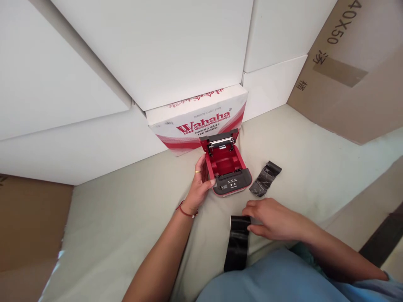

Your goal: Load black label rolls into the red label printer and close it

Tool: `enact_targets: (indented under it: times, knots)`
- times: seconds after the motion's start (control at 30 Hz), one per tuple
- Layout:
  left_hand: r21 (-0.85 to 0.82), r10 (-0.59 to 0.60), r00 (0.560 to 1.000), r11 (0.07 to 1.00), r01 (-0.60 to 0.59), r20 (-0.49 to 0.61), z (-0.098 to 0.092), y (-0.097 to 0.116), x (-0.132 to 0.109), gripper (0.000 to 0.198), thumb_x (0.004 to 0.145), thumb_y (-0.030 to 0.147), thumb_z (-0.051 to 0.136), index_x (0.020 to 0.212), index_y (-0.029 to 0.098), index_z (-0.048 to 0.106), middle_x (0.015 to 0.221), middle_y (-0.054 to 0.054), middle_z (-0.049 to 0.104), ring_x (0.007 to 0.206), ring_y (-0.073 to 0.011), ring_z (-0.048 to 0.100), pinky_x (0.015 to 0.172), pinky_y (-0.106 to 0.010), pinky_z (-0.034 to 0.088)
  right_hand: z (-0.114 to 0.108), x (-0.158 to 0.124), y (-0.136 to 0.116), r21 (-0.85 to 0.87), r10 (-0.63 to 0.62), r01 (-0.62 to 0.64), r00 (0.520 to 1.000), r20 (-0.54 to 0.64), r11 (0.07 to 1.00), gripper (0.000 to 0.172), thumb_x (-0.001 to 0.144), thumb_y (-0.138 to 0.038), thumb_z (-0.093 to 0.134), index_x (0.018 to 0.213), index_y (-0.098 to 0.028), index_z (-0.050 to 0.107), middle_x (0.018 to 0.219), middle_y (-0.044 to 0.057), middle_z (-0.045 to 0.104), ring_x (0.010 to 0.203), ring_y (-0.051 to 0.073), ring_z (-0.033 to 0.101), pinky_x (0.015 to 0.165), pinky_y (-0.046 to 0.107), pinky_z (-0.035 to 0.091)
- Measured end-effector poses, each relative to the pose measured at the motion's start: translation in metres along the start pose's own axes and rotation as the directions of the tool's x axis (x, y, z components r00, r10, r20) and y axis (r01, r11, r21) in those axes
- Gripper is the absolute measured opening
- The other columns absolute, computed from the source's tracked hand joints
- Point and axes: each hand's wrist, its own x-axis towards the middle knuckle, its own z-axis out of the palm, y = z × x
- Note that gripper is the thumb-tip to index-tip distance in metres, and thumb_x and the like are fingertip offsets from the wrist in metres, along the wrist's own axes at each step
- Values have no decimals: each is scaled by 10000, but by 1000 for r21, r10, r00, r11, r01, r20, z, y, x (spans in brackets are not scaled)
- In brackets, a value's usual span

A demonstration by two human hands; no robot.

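Note:
A small red and black label printer (231, 178) sits on the cloth with its lid raised and its red bay showing. My left hand (201, 181) grips its left side, with the thumb on the front panel and the fingers along the outer wall. Nearer my body, my right hand (262, 218) pinches the right end of a black ribbon roll (239, 222), whose loose length hangs down toward my shirt. To the right of the printer lies a crumpled strip of black ribbon (266, 178), just beyond my right hand and apart from it.
Behind the printer stands a white and red water carton (201, 121), against stacked white boxes (157, 46). Brown cardboard boxes (352, 96) border the right side, and another brown box (31, 226) is at the left. A pale green cloth (126, 209) covers the surface.

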Motion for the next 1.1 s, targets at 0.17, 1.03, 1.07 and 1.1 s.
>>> enact_targets:
  times: [0.17,1.03,1.07,1.1]
  knots:
    - [-6,27,999,1000,-27,24,-1,-4,1,971,850,508,865,1663,407,344,1818,-45,333,1712,-325,282,1426,-546,212,-68,-18,3,151,-141,180,960,-241,972,298,964,-286,664,1236,-221,767,1108,59,769,844,169,698,744,283,517]
    - [14,54,998,998,-55,45,-1,-6,3,982,853,538,865,1665,366,340,1797,-87,355,1677,-343,340,1393,-562,280,-90,68,10,-97,-107,61,808,-580,993,268,1077,-318,608,1257,-210,775,1243,104,820,1044,235,781,927,368,603]
    - [16,60,997,998,-61,48,-1,-6,3,979,855,539,865,1664,369,340,1795,-84,360,1679,-341,338,1395,-562,276,-86,57,10,-91,-191,171,780,-596,981,262,1091,-321,592,1239,-215,781,1234,99,828,1054,226,781,957,375,610]
    - [15,65,997,998,-66,47,-1,-7,3,977,854,538,866,1662,373,341,1793,-81,365,1680,-338,338,1397,-561,271,-80,48,10,-101,-270,263,754,-599,960,259,1100,-323,587,1228,-223,788,1249,97,830,1086,226,779,992,388,615]
